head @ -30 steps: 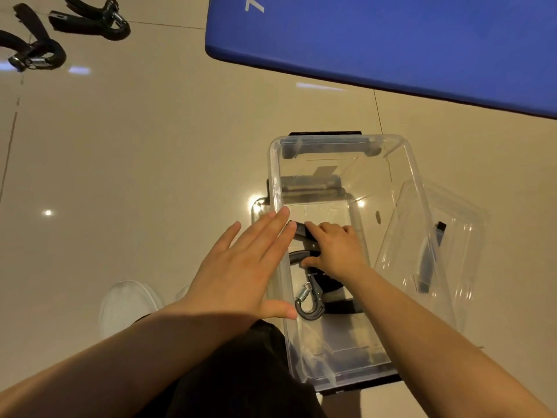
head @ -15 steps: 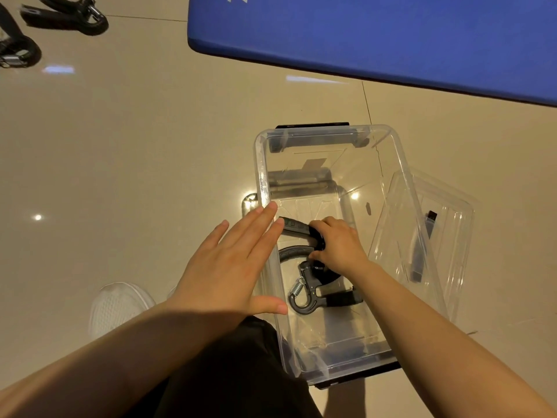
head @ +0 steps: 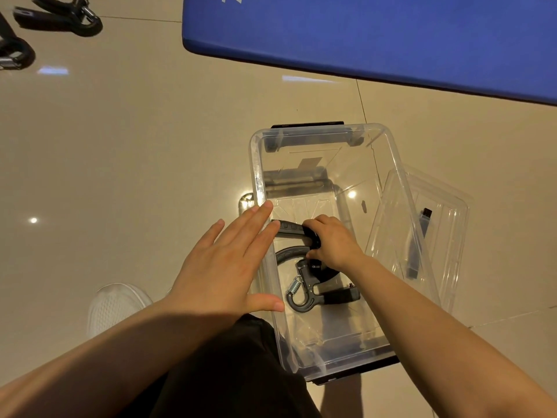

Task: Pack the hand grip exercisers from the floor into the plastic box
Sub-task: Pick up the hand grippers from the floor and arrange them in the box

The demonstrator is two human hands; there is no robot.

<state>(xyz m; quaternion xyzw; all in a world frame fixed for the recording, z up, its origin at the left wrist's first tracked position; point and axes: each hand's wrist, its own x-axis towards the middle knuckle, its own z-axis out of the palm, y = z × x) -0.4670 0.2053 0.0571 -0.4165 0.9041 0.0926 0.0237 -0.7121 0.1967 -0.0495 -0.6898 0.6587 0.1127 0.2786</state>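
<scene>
My right hand (head: 334, 241) reaches into the clear box (head: 391, 152), fingers (head: 312, 227) curled round the handle of a gripper (head: 294, 230) that I am laying over another gripper (head: 316, 292) already on the bottom. My left hand (head: 223, 263) lies flat, fingers straight, against the box's near wall. Two more grippers (head: 60, 16) wait on the floor (head: 135, 146) well away, so I judge the packing about half done.

L hand (head: 223, 267) flat, fingers (head: 256, 218) straight & spread; R hand (head: 334, 242) curled, fingers (head: 313, 224) bent in a pinch.
</scene>
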